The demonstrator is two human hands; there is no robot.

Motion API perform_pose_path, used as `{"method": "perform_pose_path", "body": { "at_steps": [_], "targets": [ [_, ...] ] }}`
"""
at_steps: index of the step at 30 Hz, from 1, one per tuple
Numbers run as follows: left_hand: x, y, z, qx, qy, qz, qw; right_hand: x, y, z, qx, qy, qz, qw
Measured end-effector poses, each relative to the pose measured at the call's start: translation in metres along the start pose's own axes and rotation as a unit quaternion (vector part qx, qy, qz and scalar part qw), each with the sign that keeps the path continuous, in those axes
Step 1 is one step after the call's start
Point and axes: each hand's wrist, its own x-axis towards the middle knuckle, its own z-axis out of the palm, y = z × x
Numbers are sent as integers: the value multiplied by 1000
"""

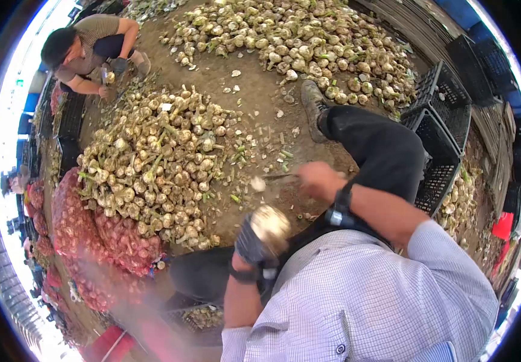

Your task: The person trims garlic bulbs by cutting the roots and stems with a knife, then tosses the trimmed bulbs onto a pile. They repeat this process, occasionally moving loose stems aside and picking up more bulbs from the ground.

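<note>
My left hand [251, 240], in a dark grey glove, is closed around a garlic bulb [272, 223] in front of my lap. To the right and a little farther out, my bare right hand [321, 180] grips a knife [280, 176], its thin dark blade pointing left. Just past the blade tip a small pale piece [258, 183] shows against the ground; both it and my right hand are blurred. A large heap of garlic bulbs with cut stems [158, 157] lies on the ground to the left of my hands.
A wider garlic heap [309, 39] spreads at the far side. Black plastic crates [438, 157] stand by my right knee. Red mesh sacks of garlic [91, 241] lie at left. A co-worker [91, 51] crouches at the upper left. Stem scraps [242, 151] litter the dirt floor.
</note>
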Motion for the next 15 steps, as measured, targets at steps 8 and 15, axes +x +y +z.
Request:
{"method": "perform_pose_path", "body": {
  "at_steps": [8,15],
  "targets": [
    [0,-26,1,-143,59,-173,973,-5,-6,-17,294,-20,141,945],
    [18,-11,22,-166,44,-167,971,-3,-45,-25,458,-57,105,881]
  ]
}}
